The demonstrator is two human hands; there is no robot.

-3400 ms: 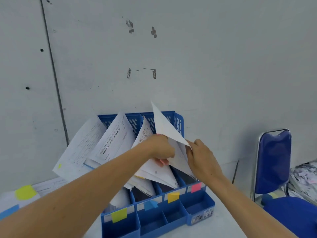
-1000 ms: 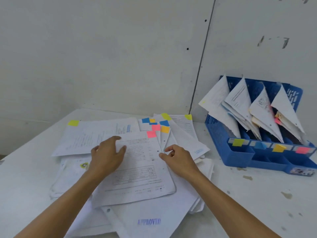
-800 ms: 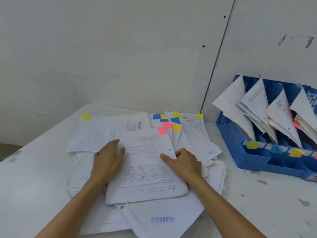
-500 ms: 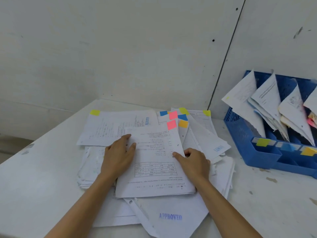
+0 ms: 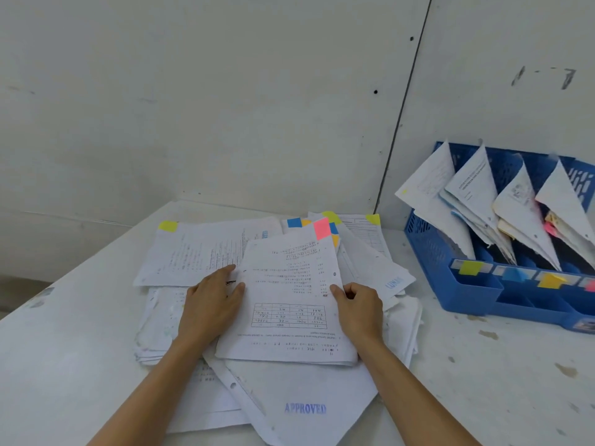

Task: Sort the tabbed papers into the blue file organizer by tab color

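Nearest, on the white desk (image 5: 64, 349): a punched sheet (image 5: 306, 381) stamped "APPROVED" in blue capitals, lying low in the loose pile of tabbed papers (image 5: 167, 317). Topmost on the pile, a pink-tabbed sheet (image 5: 289, 304), its print upside down to the camera and too small to read, with a small ruled table on its near half and a pink tab (image 5: 322, 229) at its far right corner.

Left hand (image 5: 211, 305): flat on the pile just left of that sheet, fingers straight, thumb touching the sheet's left edge; grip slack, holding nothing. Right hand (image 5: 360, 309): at the sheet's right edge, thumb laid on top, fingers curled at the edge; grip closed in a pinch on the pink-tabbed sheet.

Beyond the hands, more sheets fanned out: one to the left with a yellow tab (image 5: 167, 226) at its far corner; beside the pink tab, a blue tab (image 5: 294, 222) and an orange tab (image 5: 335, 241) peeking out. On a sheet just right of the right hand, a tilted blue stamp (image 5: 394, 282), apparently "LUNAS".

Farther right, apart from the pile, the blue file organizer (image 5: 450, 284), standing on the desk against the grey wall (image 5: 225, 107). Four slots, each with leaning sheets. Along the front rail, left to right: yellow label (image 5: 470, 268), blue label (image 5: 515, 273), orange label (image 5: 551, 280), pink label (image 5: 590, 286) at the frame's edge. Small sticker on the front corner, unreadable.
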